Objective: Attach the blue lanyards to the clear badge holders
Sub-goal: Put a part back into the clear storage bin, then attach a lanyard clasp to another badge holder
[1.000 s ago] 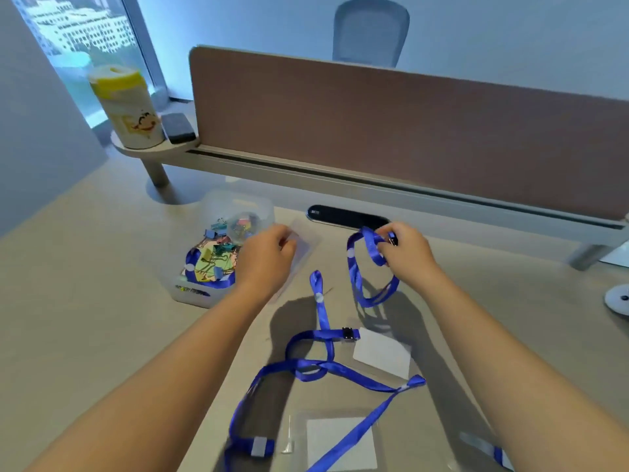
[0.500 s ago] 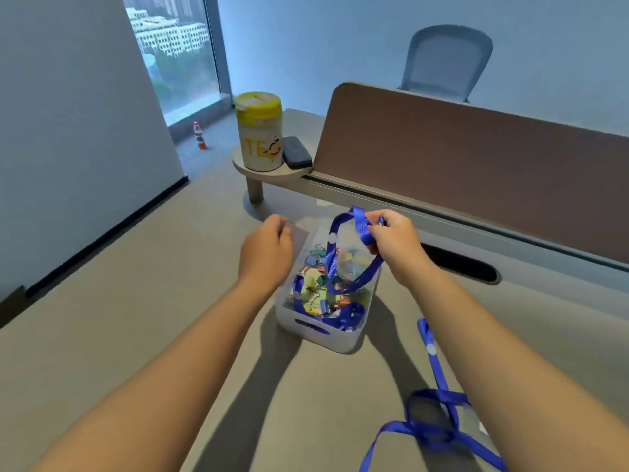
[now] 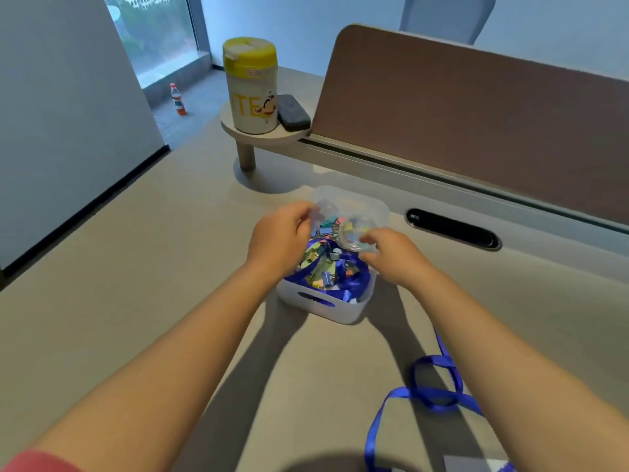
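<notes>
A white bin (image 3: 326, 308) sits mid-table, filled with coloured binder clips, a round clear box (image 3: 354, 233) and a blue lanyard (image 3: 355, 282) coiled inside. My left hand (image 3: 280, 241) hovers over the bin's left side, pinching a clear badge holder (image 3: 322, 210) above the rim. Over the bin's right side is my right hand (image 3: 391, 258), its fingers apart beside the round box and just above the lanyard. A second blue lanyard (image 3: 432, 400) lies looped on the table at lower right, leading to a badge holder with a white card (image 3: 476, 464) at the bottom edge.
A yellow-lidded canister (image 3: 250, 86) and a black case (image 3: 293, 112) stand on a small raised shelf at the back. A brown desk divider (image 3: 476, 114) runs along the far side, with a black cable slot (image 3: 452, 229) before it. A bottle (image 3: 177, 99) stands on the floor.
My right hand has lowered the blue lanyard into the bin and let go of it. My left hand has moved over the bin. The view has tilted down and closer.
</notes>
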Demonstrator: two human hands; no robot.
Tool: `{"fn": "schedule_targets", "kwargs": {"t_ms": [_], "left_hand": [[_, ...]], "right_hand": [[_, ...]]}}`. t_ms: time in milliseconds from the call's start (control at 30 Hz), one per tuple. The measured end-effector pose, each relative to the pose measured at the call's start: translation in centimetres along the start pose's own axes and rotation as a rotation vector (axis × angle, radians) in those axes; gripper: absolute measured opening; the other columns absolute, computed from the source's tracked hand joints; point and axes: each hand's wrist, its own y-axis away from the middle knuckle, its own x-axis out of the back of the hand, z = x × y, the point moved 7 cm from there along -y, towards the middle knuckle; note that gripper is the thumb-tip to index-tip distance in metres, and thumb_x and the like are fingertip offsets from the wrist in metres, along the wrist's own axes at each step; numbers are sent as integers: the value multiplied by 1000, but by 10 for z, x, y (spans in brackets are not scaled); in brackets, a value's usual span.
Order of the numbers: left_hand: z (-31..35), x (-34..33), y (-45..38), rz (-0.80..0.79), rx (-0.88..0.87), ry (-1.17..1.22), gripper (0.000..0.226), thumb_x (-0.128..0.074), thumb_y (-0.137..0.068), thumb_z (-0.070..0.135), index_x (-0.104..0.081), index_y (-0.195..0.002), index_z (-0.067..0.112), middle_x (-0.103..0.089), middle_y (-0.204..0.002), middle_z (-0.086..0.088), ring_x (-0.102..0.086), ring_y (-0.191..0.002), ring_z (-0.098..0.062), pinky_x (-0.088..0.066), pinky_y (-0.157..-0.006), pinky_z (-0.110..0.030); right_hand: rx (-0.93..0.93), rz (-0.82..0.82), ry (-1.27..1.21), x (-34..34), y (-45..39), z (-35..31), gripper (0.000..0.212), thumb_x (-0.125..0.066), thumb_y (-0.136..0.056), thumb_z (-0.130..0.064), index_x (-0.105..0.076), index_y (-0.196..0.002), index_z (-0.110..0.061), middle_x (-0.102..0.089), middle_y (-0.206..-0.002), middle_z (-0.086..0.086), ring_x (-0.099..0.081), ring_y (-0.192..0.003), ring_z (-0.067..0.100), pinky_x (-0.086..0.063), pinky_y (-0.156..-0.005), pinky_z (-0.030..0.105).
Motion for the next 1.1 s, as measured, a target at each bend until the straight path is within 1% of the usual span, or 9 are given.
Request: {"fn": "schedule_targets", "kwargs": {"t_ms": [67,267,400,500,633,767,900,967,1100], "left_hand": [[18,-9,7,-19,-63,-24,31,-43,-93,10,-59,-119,10,-66,-117,-14,-59,-106,-30,-48,-88,-37],[81,-45,41,-44,-247,-111,33,-46,-89,2,-60,-118,8,-65,-116,-14,-55,-107,-29,-40,-80,-30],[106,-81,68,-61,-265,-99,34,-46,-89,1,-60,-119,7,-65,-116,-15,-55,-109,-30,-43,-84,-34],[120,-121,95,-122,-301,-120,34,-47,-88,0,-61,-118,7,-67,-113,-15,-56,-108,-30,-44,-86,-37],[154,-167,129,-155,-462,-157,32,-50,-82,-5,-69,-106,5,-71,-97,-19,-63,-93,-37,-50,-72,-41],[186,-210,155,-215,-510,-153,34,-48,-84,-5,-67,-110,6,-70,-103,-17,-60,-99,-35,-43,-70,-35],[210,-243,186,-293,-637,-158,30,-54,-72,-12,-73,-92,1,-74,-83,-21,-67,-77,-39,-50,-57,-37],[215,-253,196,-310,-662,-174,32,-54,-70,-12,-74,-90,2,-74,-80,-20,-67,-72,-38,-52,-53,-39],[217,-257,202,-307,-612,-149,34,-48,-82,-10,-68,-106,2,-70,-100,-23,-62,-95,-40,-49,-71,-43]], "right_hand": [[-17,27,7,11,13,20,37,-50,-89,-16,-53,-125,-9,-55,-130,14,-52,-117,30,-42,-98,39],[-154,51,-69,28,72,111,36,-50,-89,-12,-53,-125,-8,-56,-131,12,-52,-118,27,-41,-98,35],[-235,39,-94,21,104,163,33,-53,-88,-12,-55,-121,-6,-58,-128,13,-55,-114,27,-43,-91,32],[-277,10,-105,12,131,202,35,-54,-87,-12,-55,-122,-7,-57,-129,12,-54,-115,26,-43,-94,33],[-372,4,-131,4,171,261,33,-56,-85,-10,-58,-118,-5,-59,-126,14,-54,-114,29,-43,-93,32],[-467,-21,-152,-7,222,316,32,-60,-82,-11,-59,-113,-3,-59,-122,16,-55,-111,29,-44,-92,33],[-536,-129,-140,-26,262,345,38,-70,-75,-16,-59,-108,-4,-54,-103,8,-53,-93,23,-43,-80,31],[-541,-178,-69,-36,273,353,39,-70,-75,-17,-58,-109,-3,-52,-103,9,-49,-91,22,-44,-81,33],[-527,-186,58,-45,279,359,34,-64,-80,-18,-57,-111,-3,-53,-120,15,-53,-109,30,-46,-90,36]]}}
